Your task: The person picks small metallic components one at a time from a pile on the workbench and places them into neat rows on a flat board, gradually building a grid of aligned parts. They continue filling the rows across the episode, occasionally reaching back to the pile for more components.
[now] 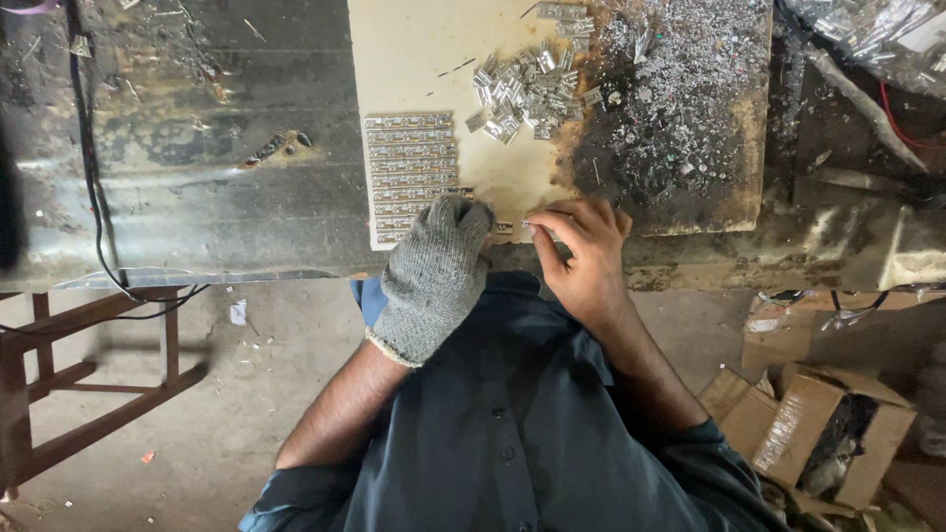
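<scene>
My left hand (434, 271), in a grey knitted glove, rests at the near edge of a pale board (414, 59), its fingertips on the lowest of several rows of small metal pieces (409, 163) laid side by side. My bare right hand (581, 246) is just to the right of it, thumb and fingers pinched on one small metal piece (529, 226) at the end of that near row. A loose heap of the same shiny metal pieces (527, 89) lies farther back on the board.
Grey metal shavings (680, 89) cover the dark right half of the board. A black cable (89, 177) runs over the worn metal tabletop at left. Open cardboard boxes (828, 433) stand on the floor at right; a wooden frame (59, 374) at left.
</scene>
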The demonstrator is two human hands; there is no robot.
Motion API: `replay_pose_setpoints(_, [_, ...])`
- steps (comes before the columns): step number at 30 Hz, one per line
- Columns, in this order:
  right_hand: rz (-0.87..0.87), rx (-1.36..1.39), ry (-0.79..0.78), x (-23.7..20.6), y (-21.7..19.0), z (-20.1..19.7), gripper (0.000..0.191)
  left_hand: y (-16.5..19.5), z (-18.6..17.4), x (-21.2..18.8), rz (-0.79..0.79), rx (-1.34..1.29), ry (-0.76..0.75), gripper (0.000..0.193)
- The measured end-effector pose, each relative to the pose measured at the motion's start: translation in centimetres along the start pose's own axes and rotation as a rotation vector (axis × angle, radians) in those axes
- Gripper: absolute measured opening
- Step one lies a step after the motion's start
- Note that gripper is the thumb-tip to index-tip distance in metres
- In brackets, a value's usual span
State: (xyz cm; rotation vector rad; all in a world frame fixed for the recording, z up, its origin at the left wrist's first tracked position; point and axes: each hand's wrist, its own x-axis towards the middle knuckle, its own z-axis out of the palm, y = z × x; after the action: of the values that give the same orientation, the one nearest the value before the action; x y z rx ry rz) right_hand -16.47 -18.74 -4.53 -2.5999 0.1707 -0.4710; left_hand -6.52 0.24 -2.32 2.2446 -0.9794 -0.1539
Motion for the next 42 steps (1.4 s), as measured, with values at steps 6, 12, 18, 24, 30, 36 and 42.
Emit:
replay_pose_setpoints(6, [0.007,-0.066,-0.009,-0.2,0.2,1.0,0.017,0.2,1.3,1.2,0.116,0.058,-0.018,0.040])
replay_pose_setpoints(12, [-0.010,-0.018,-0.026,-0.6,0.4,0.8,0.021,0.3,1.1,0.8,0.102,0.056,-0.031,0.036])
replay_pose_setpoints(18, [-0.050,-0.032,-0.104,-0.5,0.5,0.4,0.025,0.2,0.2,0.0,0.037,0.043,-0.016,0.048])
replay_pose_setpoints(24, [-0.049,-0.039,-0.083,-0.5,0.2,0.6,0.024,-0.3,0.2,-0.4,0.036,-0.005,0.040,0.056])
replay_pose_setpoints(30, [-0.041,-0.051,-0.074,-0.5,-0.1,0.6,0.027,0.3,-1.5,-0.6,-0.059,-0.022,0.183,0.051])
replay_pose_setpoints(36, [-0.064,0.010,0.040,1.3,1.1,-0.5,0.022,-1.4,-4.4,0.4,-0.110,0.025,0.326,0.027])
replay_pose_setpoints(42, [-0.162,-0.212,0.033,7.0,2.6,1.9,0.017,-2.7,-1.2,8.4,-0.100,0.146,0.052,0.024])
